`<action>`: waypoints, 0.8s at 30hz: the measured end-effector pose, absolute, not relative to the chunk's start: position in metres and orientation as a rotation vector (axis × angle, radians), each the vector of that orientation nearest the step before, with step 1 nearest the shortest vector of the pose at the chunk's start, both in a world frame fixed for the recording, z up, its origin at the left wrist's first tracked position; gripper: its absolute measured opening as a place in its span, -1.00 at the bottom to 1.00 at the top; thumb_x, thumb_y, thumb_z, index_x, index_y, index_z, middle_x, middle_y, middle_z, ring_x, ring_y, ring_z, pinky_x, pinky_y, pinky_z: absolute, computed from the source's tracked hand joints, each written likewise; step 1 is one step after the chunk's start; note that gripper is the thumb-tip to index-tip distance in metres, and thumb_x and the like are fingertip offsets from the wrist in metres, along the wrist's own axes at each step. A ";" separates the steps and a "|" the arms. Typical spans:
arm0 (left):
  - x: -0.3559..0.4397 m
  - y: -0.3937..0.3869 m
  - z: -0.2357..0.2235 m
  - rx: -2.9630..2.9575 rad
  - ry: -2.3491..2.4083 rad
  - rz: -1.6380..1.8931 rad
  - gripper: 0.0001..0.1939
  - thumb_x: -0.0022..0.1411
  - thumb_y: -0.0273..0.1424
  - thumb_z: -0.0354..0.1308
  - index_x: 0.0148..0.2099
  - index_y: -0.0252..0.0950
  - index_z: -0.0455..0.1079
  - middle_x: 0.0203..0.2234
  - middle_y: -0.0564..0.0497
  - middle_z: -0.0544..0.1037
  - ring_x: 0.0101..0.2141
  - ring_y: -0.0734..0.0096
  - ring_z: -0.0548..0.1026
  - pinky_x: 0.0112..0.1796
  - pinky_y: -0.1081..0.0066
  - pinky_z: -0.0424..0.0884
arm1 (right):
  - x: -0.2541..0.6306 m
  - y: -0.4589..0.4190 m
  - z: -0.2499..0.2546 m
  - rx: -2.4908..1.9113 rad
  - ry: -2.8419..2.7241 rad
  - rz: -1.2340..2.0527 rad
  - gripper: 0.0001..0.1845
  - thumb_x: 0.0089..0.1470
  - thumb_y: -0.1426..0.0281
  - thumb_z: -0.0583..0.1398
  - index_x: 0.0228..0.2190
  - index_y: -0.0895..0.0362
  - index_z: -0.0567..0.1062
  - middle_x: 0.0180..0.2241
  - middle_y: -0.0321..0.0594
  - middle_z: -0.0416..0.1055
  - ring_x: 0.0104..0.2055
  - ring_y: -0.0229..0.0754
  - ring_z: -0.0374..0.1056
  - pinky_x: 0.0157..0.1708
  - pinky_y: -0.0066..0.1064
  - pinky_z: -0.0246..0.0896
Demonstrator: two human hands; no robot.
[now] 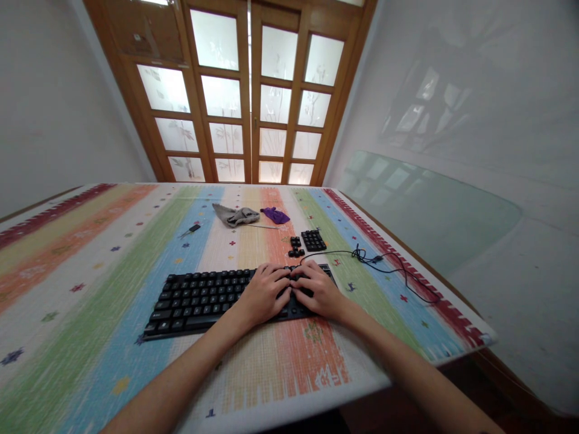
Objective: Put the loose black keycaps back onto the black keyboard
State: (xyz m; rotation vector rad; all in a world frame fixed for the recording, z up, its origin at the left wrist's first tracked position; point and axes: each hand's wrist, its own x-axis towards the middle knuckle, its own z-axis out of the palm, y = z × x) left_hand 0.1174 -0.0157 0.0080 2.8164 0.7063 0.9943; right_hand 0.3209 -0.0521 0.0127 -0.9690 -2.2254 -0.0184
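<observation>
A black keyboard [199, 298] lies slightly angled on the striped tablecloth, its left and middle keys in place. My left hand [266, 292] rests over its right part with bent fingers pointing right. From the other side my right hand [319, 290] reaches in, its fingers curled towards the left. The fingertips of both hands come together low over the keyboard, closed; anything small between them is hidden. Behind the right hand lies a block of loose black keycaps [313, 240] in rows. Several more keycaps [295, 242] sit just left of that block.
A black cable [362, 254] runs from the keyboard to a tangle on the right. Farther back lie a grey cloth [235, 215], a purple cloth [275, 215] and a thin rod [260, 226]. A small black-ended tool [193, 229] is at left. Walls flank the table [149, 241].
</observation>
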 end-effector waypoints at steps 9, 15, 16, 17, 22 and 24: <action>0.118 -0.017 0.011 2.818 0.704 0.992 -0.83 0.32 -0.47 0.11 -0.15 -0.25 0.53 -0.02 -0.10 0.57 0.01 0.09 0.45 0.03 0.01 0.39 | 0.320 -0.052 0.017 -0.989 -2.261 0.001 -0.88 0.11 0.54 0.23 -0.36 0.10 0.55 -0.13 -0.08 0.46 -0.05 0.00 0.26 0.00 -0.03 0.32; 0.118 -0.017 0.009 2.849 0.681 0.986 -0.83 0.31 -0.46 0.12 -0.13 -0.24 0.53 -0.02 -0.12 0.55 0.02 0.09 0.45 0.04 0.01 0.40 | 0.319 -0.050 0.018 -0.986 -2.258 0.017 -0.88 0.09 0.54 0.23 -0.41 0.09 0.55 -0.15 -0.10 0.47 -0.05 0.00 0.27 -0.02 -0.03 0.33; 0.119 -0.017 0.009 2.859 0.673 0.987 -0.84 0.31 -0.46 0.12 -0.12 -0.25 0.52 -0.02 -0.12 0.55 0.02 0.09 0.46 0.04 0.01 0.41 | 0.319 -0.050 0.018 -0.984 -2.259 0.016 -0.88 0.09 0.54 0.23 -0.41 0.09 0.55 -0.15 -0.10 0.48 -0.06 0.00 0.28 -0.02 -0.02 0.33; 0.119 -0.017 0.008 2.868 0.668 0.990 -0.84 0.31 -0.46 0.12 -0.12 -0.26 0.52 -0.02 -0.13 0.55 0.02 0.09 0.46 0.04 0.02 0.41 | 0.319 -0.050 0.018 -0.979 -2.260 0.014 -0.88 0.09 0.54 0.23 -0.42 0.09 0.55 -0.15 -0.10 0.48 -0.06 0.00 0.28 -0.01 -0.02 0.33; 0.119 -0.017 0.008 2.866 0.659 1.003 -0.85 0.31 -0.47 0.13 -0.12 -0.27 0.51 -0.03 -0.14 0.55 0.02 0.10 0.46 0.03 0.03 0.42 | 0.319 -0.049 0.017 -0.972 -2.250 0.023 -0.88 0.07 0.54 0.24 -0.41 0.09 0.56 -0.14 -0.10 0.48 -0.07 -0.01 0.27 -0.02 -0.02 0.34; 0.119 -0.017 0.008 2.865 0.661 0.996 -0.84 0.31 -0.47 0.12 -0.11 -0.26 0.51 -0.03 -0.14 0.55 0.02 0.11 0.46 0.03 0.03 0.42 | 0.319 -0.049 0.015 -0.991 -2.248 0.028 -0.87 0.06 0.55 0.25 -0.41 0.09 0.56 -0.13 -0.11 0.48 -0.06 -0.01 0.27 -0.02 -0.02 0.33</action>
